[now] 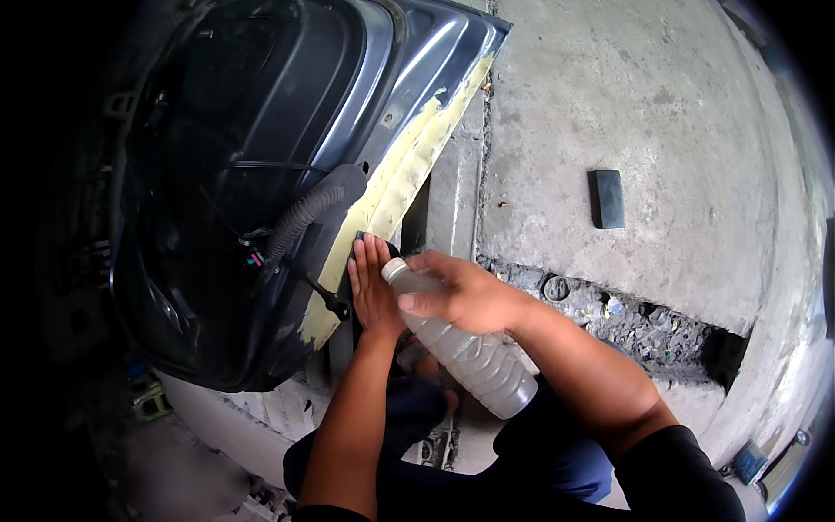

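The bottle (478,365) clasped in the right hand (470,301) overlaps the flat left hand (376,300), seemingly against the panel (396,184) near a hose (300,223).

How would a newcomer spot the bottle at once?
Start at the dark car body panel, upper left; follow its pale yellow edge down to the left hand. Just right of it, the right hand grips the plastic bottle, slanting down to the right. Its translucent, ridged body sets it apart from the panel's dark ridged hose.
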The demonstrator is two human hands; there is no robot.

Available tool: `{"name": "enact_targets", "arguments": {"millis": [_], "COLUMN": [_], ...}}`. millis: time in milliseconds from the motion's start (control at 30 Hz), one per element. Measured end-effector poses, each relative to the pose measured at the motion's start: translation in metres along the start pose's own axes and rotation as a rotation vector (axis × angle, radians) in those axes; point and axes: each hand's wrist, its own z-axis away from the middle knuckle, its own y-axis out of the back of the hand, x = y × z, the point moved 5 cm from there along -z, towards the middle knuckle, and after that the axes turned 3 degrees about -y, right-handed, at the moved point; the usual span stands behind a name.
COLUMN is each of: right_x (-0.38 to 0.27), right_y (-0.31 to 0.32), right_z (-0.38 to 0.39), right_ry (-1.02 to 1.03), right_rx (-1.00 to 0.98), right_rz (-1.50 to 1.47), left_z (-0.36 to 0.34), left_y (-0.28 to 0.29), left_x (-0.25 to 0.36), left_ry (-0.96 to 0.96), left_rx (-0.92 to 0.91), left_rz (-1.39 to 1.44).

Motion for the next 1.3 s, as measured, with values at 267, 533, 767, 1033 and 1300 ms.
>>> {"name": "enact_targets", "arguments": {"millis": [267,533,767,1033,1300], "right_x": [0.011,0.004,0.005,0.003,0.009], "right_y": [-0.001,0.002,0.018,0.000,0.000], "right_z": [-0.012,-0.003,0.002,-0.001,-0.002], "right_ry": [0.072,0.109,0.049,0.102,0.083], "right_rx": [0.022,0.035,0.050,0.044,0.043], "right_rz": [0.059,0.023,-0.035,-0.013,0.030], "left_z": [-0.055,-0.062,-0.030,-0.096,-0.031], "left_y": [0.024,0.020,0.012,0.040,0.015], "left_x": [0.013,0.008,-0.007,0.021,-0.022], "left_ry": [-0.031,-0.027,-0.045,-0.079,-0.053], "left_rx": [0.117,0.164,0.007,0.249,0.216], "left_rz": [0.119,0.170,0.275,0.250,0.265]}}
